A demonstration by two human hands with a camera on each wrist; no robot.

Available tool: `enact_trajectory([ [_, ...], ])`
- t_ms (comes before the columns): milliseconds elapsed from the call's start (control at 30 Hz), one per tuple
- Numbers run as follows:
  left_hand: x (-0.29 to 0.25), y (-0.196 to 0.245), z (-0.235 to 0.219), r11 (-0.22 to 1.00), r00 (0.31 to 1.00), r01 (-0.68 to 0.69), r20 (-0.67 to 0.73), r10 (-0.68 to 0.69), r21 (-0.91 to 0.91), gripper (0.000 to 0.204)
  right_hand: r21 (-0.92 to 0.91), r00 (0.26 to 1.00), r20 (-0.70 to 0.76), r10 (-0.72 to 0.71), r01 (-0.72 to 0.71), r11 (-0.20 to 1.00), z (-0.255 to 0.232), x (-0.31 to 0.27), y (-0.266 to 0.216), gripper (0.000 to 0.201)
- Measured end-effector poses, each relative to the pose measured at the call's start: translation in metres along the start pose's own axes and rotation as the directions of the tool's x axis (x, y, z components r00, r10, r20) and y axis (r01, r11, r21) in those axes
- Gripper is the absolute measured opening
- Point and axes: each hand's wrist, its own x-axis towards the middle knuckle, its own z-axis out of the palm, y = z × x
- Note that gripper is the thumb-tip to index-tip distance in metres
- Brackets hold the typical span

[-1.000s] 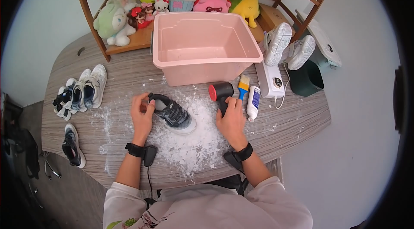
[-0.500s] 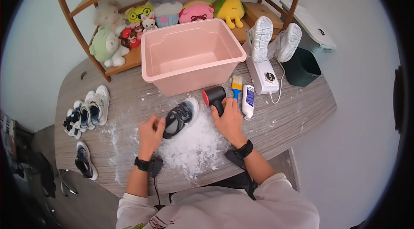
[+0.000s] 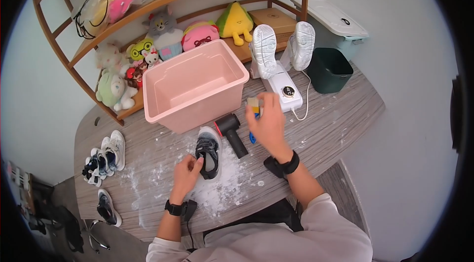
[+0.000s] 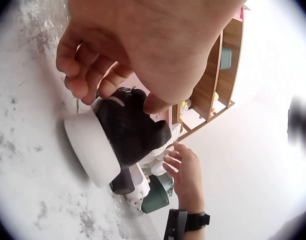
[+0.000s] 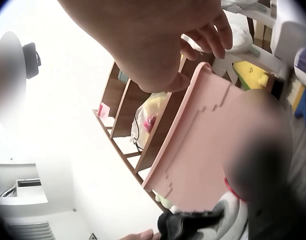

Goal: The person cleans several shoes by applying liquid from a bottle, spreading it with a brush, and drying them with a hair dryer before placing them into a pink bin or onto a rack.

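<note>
The dark shoe with a white sole (image 3: 216, 144) stands on white powder on the table, toe away from the person. At its heel collar, the left hand (image 3: 185, 179) grips the edge; the left wrist view shows thumb and fingertips around the black upper (image 4: 128, 125). A black hair dryer (image 3: 236, 139) with a red end lies just right of the shoe, touched by neither hand. The right hand (image 3: 269, 123) is raised over the brush (image 3: 253, 105), fingers loosely bent and holding nothing; in the right wrist view thumb and fingers (image 5: 213, 37) are apart. It partly covers the brush.
Behind the shoe stands a pink bin (image 3: 197, 106), before a shelf of plush toys. White shoes sit on a white device (image 3: 285, 89) with a cable, beside a dark green bin (image 3: 330, 72). Several shoes (image 3: 109, 153) stand at the left. A labelled bottle (image 5: 304, 62) shows in the right wrist view.
The shoe has swung round under the left hand, its toe now away from the person. The right hand has let go of the hair dryer and moved up and right. The head view has shifted.
</note>
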Motion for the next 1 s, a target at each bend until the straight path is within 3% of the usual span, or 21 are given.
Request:
enact_trajectory([
  [67,0.004,0.010,-0.005,1.000,0.998,-0.010,-0.058,0.012,0.027,0.034,-0.009,0.999,-0.031,0.012,-0.012,1.000,-0.012,0.027,0.009,0.039],
  [133,0.009,0.030,-0.012,0.998,0.992,-0.017,-0.124,0.024,0.055,0.034,-0.040,0.987,-0.160,-0.012,0.005,0.999,-0.022,0.054,0.022,0.042],
  [200,0.016,0.056,-0.020,0.990,0.972,-0.110,-0.197,0.125,0.085,0.033,-0.065,0.976,-0.216,-0.011,-0.003,0.998,-0.032,0.078,0.030,0.042],
  [333,0.049,0.109,-0.027,0.963,0.940,-0.253,-0.211,0.267,0.094,0.031,-0.099,0.931,-0.365,0.024,-0.065,0.993,-0.044,0.107,0.058,0.043],
  [433,0.077,0.151,-0.025,0.933,0.929,-0.313,-0.144,0.339,0.180,0.030,-0.110,0.932,-0.355,0.074,-0.121,0.987,-0.052,0.115,0.080,0.043],
  [500,0.099,0.178,-0.011,0.924,0.919,-0.381,-0.101,0.381,0.027,0.028,-0.128,0.929,-0.359,0.087,-0.141,0.982,-0.058,0.118,0.097,0.043],
  [567,0.120,0.202,0.003,0.898,0.895,-0.437,-0.074,0.440,0.050,0.029,-0.128,0.917,-0.355,0.180,-0.239,0.963,-0.062,0.119,0.111,0.044],
  [667,0.155,0.231,0.027,0.846,0.847,-0.530,-0.022,0.532,0.051,0.030,-0.096,0.914,-0.354,0.196,-0.244,0.965,-0.059,0.119,0.131,0.047],
  [733,0.178,0.244,0.043,0.821,0.822,-0.569,0.009,0.569,0.031,0.031,-0.083,0.917,-0.337,0.214,-0.255,0.963,-0.052,0.117,0.142,0.047],
  [800,0.198,0.252,0.060,0.781,0.787,-0.611,-0.004,0.617,0.130,0.036,-0.069,0.917,-0.326,0.230,-0.265,0.962,-0.048,0.117,0.148,0.048],
  [867,0.209,0.260,0.073,0.776,0.792,-0.599,-0.001,0.611,0.197,0.040,-0.035,0.920,-0.254,0.298,-0.317,0.948,-0.043,0.117,0.152,0.049],
  [1000,0.236,0.254,0.100,0.756,0.781,-0.576,-0.062,0.621,0.310,0.053,0.047,0.911,-0.252,0.328,-0.327,0.944,-0.036,0.117,0.156,0.049],
])
